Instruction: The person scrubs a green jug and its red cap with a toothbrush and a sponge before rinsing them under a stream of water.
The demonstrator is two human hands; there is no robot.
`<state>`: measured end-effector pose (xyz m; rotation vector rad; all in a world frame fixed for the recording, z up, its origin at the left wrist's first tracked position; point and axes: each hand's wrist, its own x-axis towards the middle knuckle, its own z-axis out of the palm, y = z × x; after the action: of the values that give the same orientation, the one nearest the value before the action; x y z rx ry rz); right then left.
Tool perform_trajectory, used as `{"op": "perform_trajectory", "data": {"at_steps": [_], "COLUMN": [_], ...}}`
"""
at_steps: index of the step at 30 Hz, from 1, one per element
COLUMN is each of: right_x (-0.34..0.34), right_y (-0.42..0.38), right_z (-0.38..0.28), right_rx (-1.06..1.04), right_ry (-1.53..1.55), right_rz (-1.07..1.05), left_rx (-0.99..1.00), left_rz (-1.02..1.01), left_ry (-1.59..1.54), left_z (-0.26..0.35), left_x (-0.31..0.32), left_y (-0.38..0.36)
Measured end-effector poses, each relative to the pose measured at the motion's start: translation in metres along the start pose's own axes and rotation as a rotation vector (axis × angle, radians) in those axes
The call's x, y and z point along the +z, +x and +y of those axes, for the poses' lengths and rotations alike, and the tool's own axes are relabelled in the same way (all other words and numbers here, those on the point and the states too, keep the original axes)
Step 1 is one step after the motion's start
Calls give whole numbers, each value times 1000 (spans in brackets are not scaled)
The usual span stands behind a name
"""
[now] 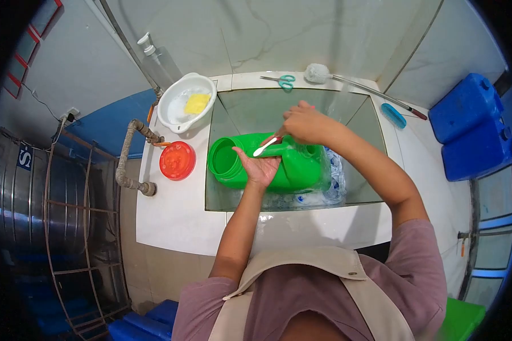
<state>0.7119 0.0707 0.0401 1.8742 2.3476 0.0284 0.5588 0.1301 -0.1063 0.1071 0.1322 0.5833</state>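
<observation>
A large green plastic jug [301,176] lies on its side in the glass-lined sink [242,105], its wide round mouth facing left. My left hand [261,169] is palm up at the jug's handle, thumb spread away from the fingers. Whether its fingers bear on the jug is hard to tell. Above the jug, my right hand [304,124] is closed around a slim white stick with a rounded end, like a small spoon or brush [264,148]. That end points down-left over my left palm. Clear, wet-looking plastic with blue print [334,182] lies by the jug's base.
Left of the sink are a white basin [164,108] with a yellow sponge [197,104], a red round lid [177,161] and a pump bottle [160,61]. Scissors [281,80], a long-handled brush [352,82] and a blue brush [393,115] lie along the rim. Blue jerrycans [466,113] stand right.
</observation>
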Motion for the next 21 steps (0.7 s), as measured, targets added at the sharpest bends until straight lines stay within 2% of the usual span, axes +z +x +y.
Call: {"op": "perform_trajectory", "data": {"at_steps": [2, 5, 8, 12, 14, 15, 17, 19, 21], "right_x": [0, -19, -27, 5, 6, -1, -15, -28, -30], "right_y": [7, -12, -17, 23, 31, 28, 14, -7, -11], "right_z": [4, 13, 15, 1, 0, 2, 10, 21, 22], "right_rx": [-40, -24, 71, -58, -98, -94, -96, -15, -9], "right_ry": [7, 40, 63, 71, 97, 92, 88, 98, 106], "right_rz": [23, -110, -192, -57, -24, -71, -126, -254, -257], "left_rx": [0, -26, -8, -5, 86, 93, -34, -40, -47], "left_rz": [40, -74, -47, -88, -4, 0, -116, -121, -134], "left_ry": [-9, -7, 30, -61, 51, 50, -50, -35, -9], "left_z": [0, 1, -2, 0, -1, 0, 1, 1, 2], "left_x": [2, 10, 16, -3, 3, 2, -1, 0, 0], "left_y": [-2, -7, -7, 0, -4, -5, -4, -6, -7]}}
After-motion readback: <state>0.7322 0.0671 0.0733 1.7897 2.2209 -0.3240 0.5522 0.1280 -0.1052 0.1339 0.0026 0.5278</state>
